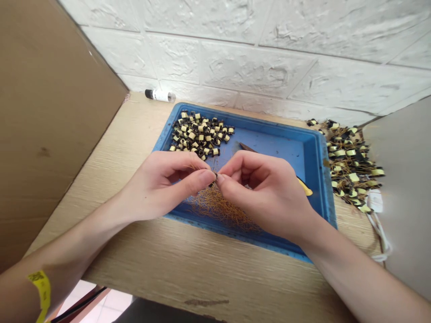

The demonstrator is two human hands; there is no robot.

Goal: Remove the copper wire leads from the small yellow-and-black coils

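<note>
My left hand [178, 181] and my right hand [256, 188] meet over the blue tray [283, 249], thumbs and forefingers pinched on one small dark coil with copper wire leads [214, 178]. Fingertips cover most of the coil. Beyond my left hand, a heap of small black coils wrapped in pale yellow tape [200, 130] fills the tray's back left corner. Beneath my fingers lies a tangle of loose copper wire bits [225, 211]. A tool with a dark pointed tip [247, 147] and a yellow handle [305, 186] is partly hidden behind my right hand.
Right of the tray, a pile of coils with long wire leads [352, 161] lies on the wooden table [188, 273]. Beside it are a white plug and cord [375, 202]. A small bottle with a black cap [160, 95] lies near the brick wall. Cardboard [50, 112] stands at left.
</note>
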